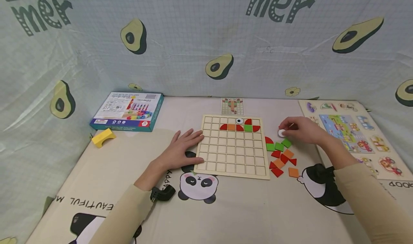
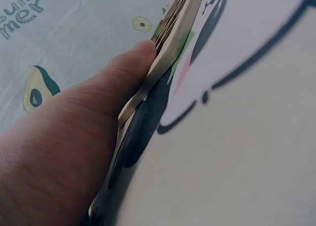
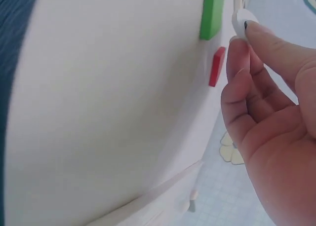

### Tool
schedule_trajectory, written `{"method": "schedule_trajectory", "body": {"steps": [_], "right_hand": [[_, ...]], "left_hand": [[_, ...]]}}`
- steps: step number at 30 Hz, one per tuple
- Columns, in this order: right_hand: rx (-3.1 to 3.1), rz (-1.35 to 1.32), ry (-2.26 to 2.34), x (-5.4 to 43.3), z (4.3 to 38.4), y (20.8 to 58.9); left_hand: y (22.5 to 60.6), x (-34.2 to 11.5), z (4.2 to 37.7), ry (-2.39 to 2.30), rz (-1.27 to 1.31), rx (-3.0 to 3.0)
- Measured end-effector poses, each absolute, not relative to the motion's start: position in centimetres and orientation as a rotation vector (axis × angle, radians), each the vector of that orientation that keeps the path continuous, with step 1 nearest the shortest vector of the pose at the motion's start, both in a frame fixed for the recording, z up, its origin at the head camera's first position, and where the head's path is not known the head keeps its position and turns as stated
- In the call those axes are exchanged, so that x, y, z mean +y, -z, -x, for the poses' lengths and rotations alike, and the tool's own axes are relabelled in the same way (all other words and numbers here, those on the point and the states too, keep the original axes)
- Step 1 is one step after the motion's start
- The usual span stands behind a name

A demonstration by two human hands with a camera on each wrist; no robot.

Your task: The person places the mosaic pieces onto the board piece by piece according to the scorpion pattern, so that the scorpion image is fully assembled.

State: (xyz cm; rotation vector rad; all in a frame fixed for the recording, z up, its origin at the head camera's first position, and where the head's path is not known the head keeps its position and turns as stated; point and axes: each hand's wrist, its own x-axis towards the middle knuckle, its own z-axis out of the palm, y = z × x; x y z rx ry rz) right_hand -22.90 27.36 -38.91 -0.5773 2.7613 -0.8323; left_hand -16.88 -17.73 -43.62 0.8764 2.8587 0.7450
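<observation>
And the left hand (image 1: 181, 151) spreads its fingers wide against the grid board (image 1: 230, 150)'s left edge, probably steadying it! Right of the board, the right hand (image 1: 301, 130) pinches one white disc (image 1: 281, 133) with thumb and fingertips, likely for fine control. On the board: one eye disc (image 1: 239, 121), four red quarters (image 1: 224, 127), one orange square (image 1: 231, 127), one green square (image 1: 248, 128). Right of it: three loose green squares (image 1: 279, 146), loose reds (image 1: 277, 172) and oranges (image 1: 293, 172) overlapping too much to count.

disc (image 3: 240, 21): white | board (image 1: 231, 149): pale, gridded | block (image 1: 101, 136): yellow | backdrop (image 1: 180, 32): avocado-print
</observation>
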Motion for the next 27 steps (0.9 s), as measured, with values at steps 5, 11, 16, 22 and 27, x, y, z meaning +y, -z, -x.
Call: {"method": "schedule_trajectory", "body": {"steps": [5, 11, 16, 22, 27], "right_hand": [[2.729, 0.586, 0.907, 26.7, 23.1, 38.4], [2.702, 0.640, 0.976, 25.6, 23.7, 38.0], [2.704, 0.675, 1.005, 23.8, 24.2, 37.9], [2.677, 0.685, 1.024, 21.2, 25.3, 37.7], [2.657, 0.687, 1.031, 18.9, 26.1, 37.3]], "left_hand": [[43.6, -17.7, 16.8, -0.742, -0.873, 2.859], [43.4, -17.6, 16.8, -0.740, -0.875, 2.857], [43.4, -17.6, 16.9, -0.738, -0.873, 2.857], [43.4, -17.7, 16.8, -0.748, -0.878, 2.853], [43.4, -17.7, 16.8, -0.749, -0.886, 2.858]]}}
